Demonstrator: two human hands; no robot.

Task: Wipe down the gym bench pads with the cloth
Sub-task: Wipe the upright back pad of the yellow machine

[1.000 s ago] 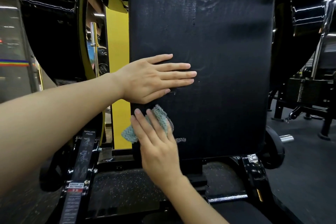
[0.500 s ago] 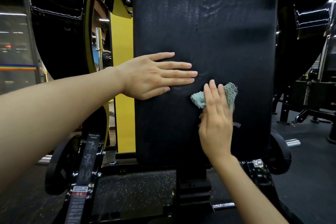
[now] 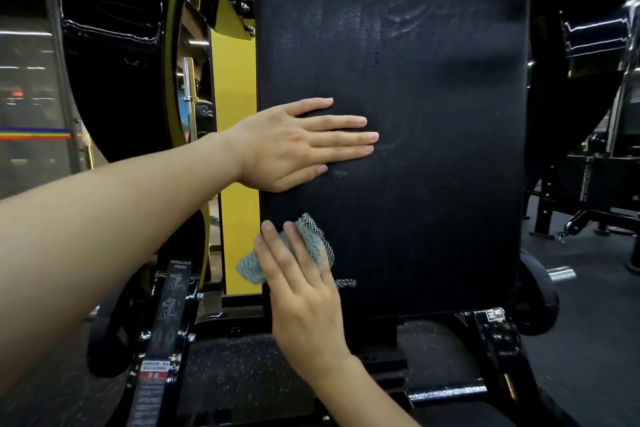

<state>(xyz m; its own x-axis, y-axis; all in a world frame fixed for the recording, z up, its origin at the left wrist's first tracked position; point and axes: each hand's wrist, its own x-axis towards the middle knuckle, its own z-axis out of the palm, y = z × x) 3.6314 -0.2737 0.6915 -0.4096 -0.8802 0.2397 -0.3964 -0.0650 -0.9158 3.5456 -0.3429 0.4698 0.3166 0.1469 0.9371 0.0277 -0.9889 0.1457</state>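
Pad: the upright black pad [image 3: 433, 149] fills the view from 12 to 5 o'clock. Faint streaks show at its 12 o'clock and near its middle. I judge it partly wiped; the right half shows no marks I can read.
Left to do: by my reckoning, the pad's right side from 1 to 5 o'clock and its bottom strip. A dark shape [image 3: 460, 421] cut off at the view's 5 o'clock may be a seat pad; I cannot tell.
Floor: open floor [image 3: 588, 340] lies at 4 o'clock, so there is room past the pad's right edge.
Frame: the black frame [image 3: 498, 350] sits just under the pad's bottom edge from 5 to 7 o'clock, so downward strokes probably have to stop short there.
Panel: a yellow panel [image 3: 235, 149] stands just beside the pad's left edge at 9 o'clock, so there is little room that way.
Left hand: the left hand [image 3: 294, 146] lies flat on the pad at its 9 o'clock edge, fingers straight and together, holding nothing and pointing to 3 o'clock.
Right hand: the right hand [image 3: 304, 305] is at the pad's 7 o'clock, fingers straight, pressing the cloth to the pad.
Cloth: the teal cloth [image 3: 313, 236] is under those fingers at the pad's lower left. One corner hangs past the left edge.
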